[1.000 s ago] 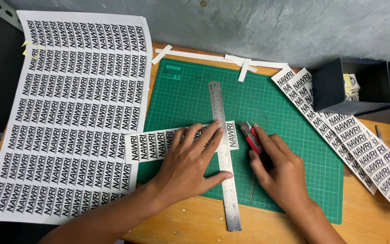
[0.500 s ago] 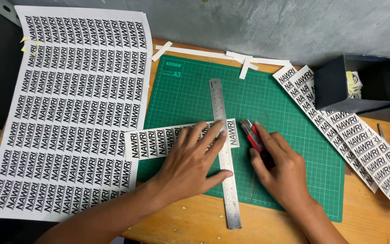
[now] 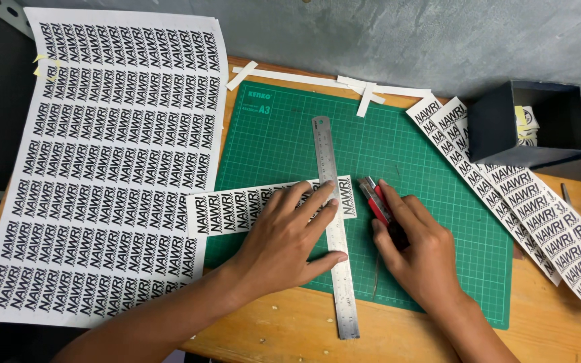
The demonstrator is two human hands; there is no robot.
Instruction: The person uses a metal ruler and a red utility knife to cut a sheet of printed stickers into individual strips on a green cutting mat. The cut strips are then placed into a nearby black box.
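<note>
Green cutting mat (image 3: pixel 438 202) on wooden table (image 3: pixel 559 329)

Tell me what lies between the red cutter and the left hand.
In the head view, the steel ruler lies between the red cutter and the left hand, over the printed paper strip.

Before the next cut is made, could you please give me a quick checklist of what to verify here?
1. Left hand pressing the steel ruler flat: ok.
2. Ruler lying across the label strip: ok.
3. Strip resting on the green cutting mat: ok.
4. Right hand gripping the red cutter: ok.
5. Blade extended: cannot tell.
6. Left fingertips off the cutting edge: cannot tell, they reach the ruler's right side.
</note>
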